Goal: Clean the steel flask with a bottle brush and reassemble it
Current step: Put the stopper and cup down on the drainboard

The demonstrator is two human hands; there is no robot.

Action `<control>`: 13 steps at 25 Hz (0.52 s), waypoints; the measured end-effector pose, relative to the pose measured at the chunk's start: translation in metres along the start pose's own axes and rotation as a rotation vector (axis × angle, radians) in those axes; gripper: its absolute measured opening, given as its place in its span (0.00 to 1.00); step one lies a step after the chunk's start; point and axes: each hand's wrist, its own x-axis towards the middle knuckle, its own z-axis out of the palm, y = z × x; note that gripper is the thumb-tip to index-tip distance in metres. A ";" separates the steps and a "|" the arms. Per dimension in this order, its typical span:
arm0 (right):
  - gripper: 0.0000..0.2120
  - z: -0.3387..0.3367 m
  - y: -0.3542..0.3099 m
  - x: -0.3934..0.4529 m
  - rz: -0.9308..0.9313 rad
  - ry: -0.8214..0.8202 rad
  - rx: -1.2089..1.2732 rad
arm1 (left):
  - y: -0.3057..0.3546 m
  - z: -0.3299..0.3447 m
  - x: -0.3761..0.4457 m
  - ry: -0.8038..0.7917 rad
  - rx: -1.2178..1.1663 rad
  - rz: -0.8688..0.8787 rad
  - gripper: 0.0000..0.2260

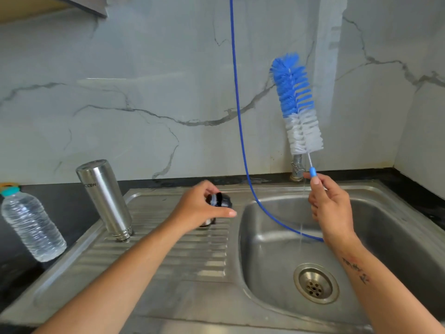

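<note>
Head view looks down on a stainless sink (397,237) whose ribbed drainboard (192,256) runs under and beyond the left hand (199,208). Behind that hand, farther left, the steel flask (104,200) stands upside down, mouth on the drainboard, its long axis nearly vertical with the base leaning slightly up-left. Left of the flask, a clear plastic water bottle (31,225) with a teal cap stands tilted on the dark counter. Above the right hand (330,208), the bottle brush (297,104) rises with its long axis near upright, bristle head pointing up and a little left, blue bristles at the tip and white ones nearer the hand. The right hand's thumb and fingers pinch the brush's small blue handle end. A blue hose (237,116) hangs between the two hands and curves into the basin behind the right wrist. The left hand's fingers curl around the black flask cap (220,200), held just above the drainboard. A tap (297,168) sits right behind the right hand, trickling water.
</note>
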 end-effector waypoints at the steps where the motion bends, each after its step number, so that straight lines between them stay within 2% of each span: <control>1: 0.11 0.000 0.000 -0.001 0.001 -0.008 -0.006 | -0.010 -0.017 0.001 0.015 0.067 -0.022 0.26; 6: 0.12 0.005 0.002 -0.004 0.011 -0.047 -0.042 | -0.057 -0.052 0.007 -0.050 0.337 -0.189 0.21; 13: 0.11 0.006 0.002 -0.002 -0.003 -0.070 -0.016 | -0.088 -0.048 0.025 -0.051 0.388 -0.277 0.23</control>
